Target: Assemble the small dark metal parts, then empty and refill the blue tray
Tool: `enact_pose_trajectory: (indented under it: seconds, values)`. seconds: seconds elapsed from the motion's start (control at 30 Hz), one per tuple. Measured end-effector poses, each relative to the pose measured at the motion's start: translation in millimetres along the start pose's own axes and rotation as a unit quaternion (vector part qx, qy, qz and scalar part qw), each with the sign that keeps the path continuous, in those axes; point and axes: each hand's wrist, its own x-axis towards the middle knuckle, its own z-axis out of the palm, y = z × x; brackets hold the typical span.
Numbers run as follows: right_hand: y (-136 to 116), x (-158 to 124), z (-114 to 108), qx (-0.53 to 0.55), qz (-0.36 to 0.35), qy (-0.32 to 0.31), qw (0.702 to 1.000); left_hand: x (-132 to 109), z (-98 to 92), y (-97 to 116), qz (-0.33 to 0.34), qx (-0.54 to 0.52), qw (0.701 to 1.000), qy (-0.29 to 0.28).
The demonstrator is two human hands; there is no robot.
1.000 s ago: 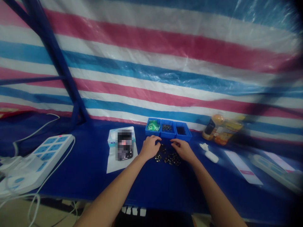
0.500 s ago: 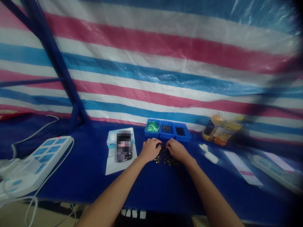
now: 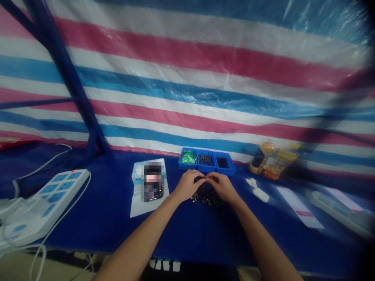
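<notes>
My left hand (image 3: 190, 185) and my right hand (image 3: 221, 185) meet at the fingertips above the blue table. Both are closed in a pinch, and whatever they hold is too small to make out. Just below them lies a pile of small dark and brass-coloured metal parts (image 3: 212, 199), with a few loose brassy pieces (image 3: 194, 197) by my left hand. Behind my hands stand three blue bins: the left bin (image 3: 184, 166) has green plastic-looking bits, the middle bin (image 3: 206, 169) small dark metal parts, the right bin (image 3: 230, 170) black parts.
A phone (image 3: 156, 194) leans on a tissue box (image 3: 137, 171) over white paper (image 3: 139, 205). A large power strip (image 3: 63, 187) with cables lies left. To the right are an orange drink bottle (image 3: 260, 158), an orange-yellow package (image 3: 279, 164), a white case (image 3: 260, 194) and a white card (image 3: 300, 208).
My right hand's fingers have moved left and my left thumb has extended toward them, so the fingertips now meet. The pile and bins stay where they were.
</notes>
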Motion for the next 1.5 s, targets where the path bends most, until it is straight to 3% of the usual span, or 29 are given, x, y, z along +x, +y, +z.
enact_pose_trajectory:
  seconds: [0.2,0.33,0.5,0.57,0.7,0.77,0.83,1.0,1.1,1.2,1.27,1.4,1.5]
  values:
    - [-3,2,-2,0.094,0.020,0.011,0.995,0,-2.8,4,-0.029,-0.030,0.999,0.031]
    - [-3,2,-2,0.122,0.040,0.044,0.991,0,-2.5,6,-0.021,-0.036,0.998,0.045]
    - [0,3,-2,0.187,0.049,0.039,0.980,0,-1.4,5,-0.018,-0.049,0.998,0.045]
    - [0,3,-5,0.283,0.060,0.053,0.956,0,-1.3,4,-0.024,-0.053,0.998,0.040]
    - [-4,2,-17,0.492,0.110,0.050,0.862,0,-1.1,3,-0.033,-0.054,0.997,0.039]
    - [-3,1,-24,0.528,0.150,0.040,0.835,0,-0.8,3,-0.033,-0.051,0.997,0.037]
    - [1,2,-29,0.527,0.187,0.059,0.827,0,-0.6,3,-0.033,-0.049,0.998,0.036]
    - [13,3,-32,0.456,0.252,0.154,0.839,0,-0.2,2,-0.035,-0.046,0.998,0.036]
    - [15,1,-27,0.374,0.261,0.118,0.882,0,-0.4,2,-0.033,-0.045,0.998,0.034]
    - [12,0,-18,0.246,0.189,0.041,0.950,0,-1.0,3,-0.015,-0.041,0.999,0.026]
    - [8,-1,-12,0.170,0.130,-0.017,0.977,0,-1.2,3,0.007,-0.032,0.999,0.014]
    - [7,-1,-3,0.107,0.083,-0.053,0.989,-1,0.0,2,0.034,-0.016,0.999,-0.003]
    - [7,-1,-3,0.144,0.095,-0.055,0.983,-2,1.0,1,0.028,-0.022,0.999,0.002]
